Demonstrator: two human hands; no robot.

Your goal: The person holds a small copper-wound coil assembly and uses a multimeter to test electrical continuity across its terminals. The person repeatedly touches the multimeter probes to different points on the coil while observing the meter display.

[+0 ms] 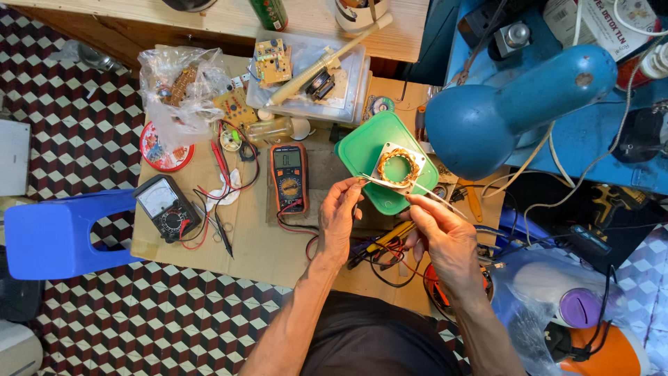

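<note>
My left hand [339, 217] pinches the near end of a thin white sleeved wire [384, 183] that runs from a copper-wound motor stator [398, 166]. My right hand [445, 235] holds another thin white wire or tube [431, 196] coming off the same stator. The stator rests on a green plastic lid [362, 150] on a low cardboard-covered worktable [257, 240]. Both hands hover just in front of the lid, above the table's near edge.
An orange digital multimeter [289, 178] and a black analog meter [165, 207] with red and black leads lie left of my hands. A blue desk lamp [508, 111] hangs over the right. Circuit boards, a clear box [306, 69], a blue stool [59, 233] and yellow-handled pliers [390, 237] surround the work area.
</note>
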